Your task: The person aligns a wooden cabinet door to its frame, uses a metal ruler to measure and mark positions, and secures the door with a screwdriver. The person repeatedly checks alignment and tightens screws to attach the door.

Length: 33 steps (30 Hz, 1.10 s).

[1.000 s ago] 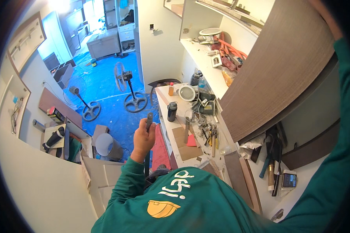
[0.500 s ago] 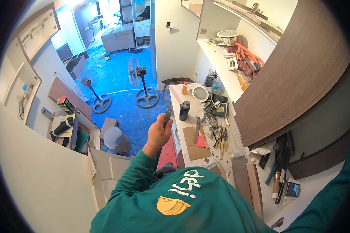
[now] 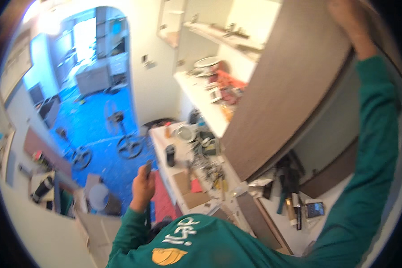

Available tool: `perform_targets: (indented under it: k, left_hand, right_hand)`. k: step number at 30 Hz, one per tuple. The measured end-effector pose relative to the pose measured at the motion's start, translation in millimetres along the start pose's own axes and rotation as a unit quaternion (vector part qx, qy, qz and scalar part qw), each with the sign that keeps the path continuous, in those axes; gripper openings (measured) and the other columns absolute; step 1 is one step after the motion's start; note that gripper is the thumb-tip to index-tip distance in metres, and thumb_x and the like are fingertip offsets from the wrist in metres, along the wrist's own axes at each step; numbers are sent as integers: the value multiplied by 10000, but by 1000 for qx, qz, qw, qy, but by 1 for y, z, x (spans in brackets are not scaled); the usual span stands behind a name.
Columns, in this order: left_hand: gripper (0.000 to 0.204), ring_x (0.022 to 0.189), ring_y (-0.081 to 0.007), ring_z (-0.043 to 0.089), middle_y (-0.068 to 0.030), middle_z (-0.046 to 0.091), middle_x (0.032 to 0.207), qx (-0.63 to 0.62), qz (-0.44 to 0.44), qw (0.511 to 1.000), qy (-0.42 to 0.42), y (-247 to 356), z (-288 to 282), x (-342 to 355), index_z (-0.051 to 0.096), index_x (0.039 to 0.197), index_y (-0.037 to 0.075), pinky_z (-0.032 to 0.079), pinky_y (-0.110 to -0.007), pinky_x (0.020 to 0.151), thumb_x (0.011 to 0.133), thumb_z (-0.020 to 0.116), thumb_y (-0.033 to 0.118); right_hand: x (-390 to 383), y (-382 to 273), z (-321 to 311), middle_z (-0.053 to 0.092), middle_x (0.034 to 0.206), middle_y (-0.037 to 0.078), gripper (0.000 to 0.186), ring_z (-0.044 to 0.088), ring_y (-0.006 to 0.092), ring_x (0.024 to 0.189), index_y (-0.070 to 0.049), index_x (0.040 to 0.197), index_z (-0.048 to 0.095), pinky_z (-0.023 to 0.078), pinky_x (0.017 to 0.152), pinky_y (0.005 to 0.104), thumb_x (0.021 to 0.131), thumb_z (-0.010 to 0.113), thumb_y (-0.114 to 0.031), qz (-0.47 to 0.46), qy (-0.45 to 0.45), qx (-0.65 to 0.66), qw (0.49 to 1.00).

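My left hand (image 3: 143, 190) is closed around a slim dark grey tool (image 3: 148, 168); its tip points up and blur hides its exact kind. The hand is held out in front of me, left of the white worktop (image 3: 170, 183). My right arm is raised high at the right. At its end, my right hand (image 3: 346, 15) is at the upper edge of a large brown wood-grain panel (image 3: 295, 85) that slants across the view. Its fingers are smeared by motion, so whether they grip the panel is unclear.
On the worktop are a black bottle (image 3: 170, 155), a round white light fitting (image 3: 185, 133), cardboard (image 3: 196, 198) and several hand tools. Clutter fills a shelf (image 3: 194, 94) behind. Hammers and a phone-like device (image 3: 315, 209) lie right. Two fans, one a pedestal fan (image 3: 129, 146), stand on blue sheeting (image 3: 102, 129).
The view has swung right and up, with blur. My right hand has come into view, raised at the panel's upper edge. My left hand still holds the dark tool.
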<state>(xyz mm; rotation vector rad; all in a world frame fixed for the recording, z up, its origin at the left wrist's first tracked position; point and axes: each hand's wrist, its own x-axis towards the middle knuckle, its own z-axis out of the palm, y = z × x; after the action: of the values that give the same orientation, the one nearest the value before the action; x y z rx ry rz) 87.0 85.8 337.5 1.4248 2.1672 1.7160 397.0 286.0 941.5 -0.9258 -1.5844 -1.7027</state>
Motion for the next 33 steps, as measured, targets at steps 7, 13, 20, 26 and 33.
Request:
perform_targets:
  k: [7,13,20,26,33]
  left_hand:
    - [209,727,-447,679,-226,669,782,6,-27,1000,-7,-2,-1,-4,552,1124,38,497,-497,609,963,645,134]
    - [128,623,-364,655,-191,647,718,-59,-16,998,-22,5,12,0,557,1053,30,477,-461,567,985,609,125]
    - [132,565,-225,608,-113,604,660,-139,34,979,-146,83,-2,68,533,963,18,466,-376,539,1029,556,131]
    - [200,637,-89,520,-3,536,695,-178,212,944,-178,252,-40,194,603,1009,28,467,-290,588,1080,541,205]
    - [320,564,-143,569,-49,585,703,-25,411,906,-94,486,-47,332,606,1035,69,497,-336,541,1070,511,372]
  right_hand:
    - [35,6,-18,743,1028,189,204,701,318,878,-32,999,773,549,800,466,899,595,-40,156,-208,190,947]
    - [34,40,-25,749,942,201,169,700,306,829,1,923,753,549,763,443,869,595,-31,139,-200,224,944]
    - [7,104,-62,709,858,228,145,668,302,755,46,872,712,513,707,458,865,628,-73,68,-71,191,977]
    - [-45,133,-104,613,786,220,223,582,349,733,45,790,641,449,710,471,876,673,-158,-55,68,101,991]
    - [-71,192,-114,533,811,156,257,531,329,783,4,805,624,413,722,456,918,680,-221,-68,48,142,986]
